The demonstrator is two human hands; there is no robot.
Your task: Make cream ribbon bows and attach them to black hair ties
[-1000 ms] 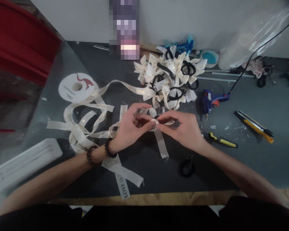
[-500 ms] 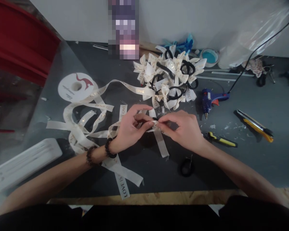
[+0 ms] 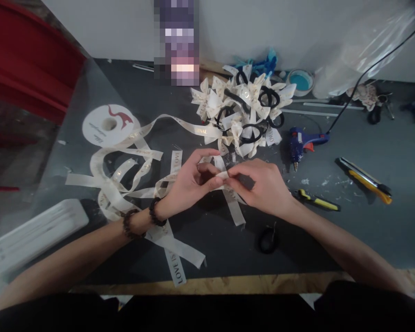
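Thumb and fingers of my left hand are closed on a strip of cream ribbon. My right hand pinches the same ribbon from the other side. One end of it hangs down toward me, and another part stands up between the hands. Whether a hair tie is inside the fold is hidden by my fingers. Just beyond my hands lies a heap of ribbon bows on black hair ties. A single black hair tie rests on the table below my right hand.
Loose printed ribbon strips spread to the left, near a white ribbon spool and a white case. On the right are a blue glue gun, a yellow cutter and a larger cutter. Tape sits behind.
Between my fingertips the ribbon has shifted: a flat band now shows across the pinch, and its upper part looks longer. The hanging end has moved slightly right. Both hands stay nearly in place.
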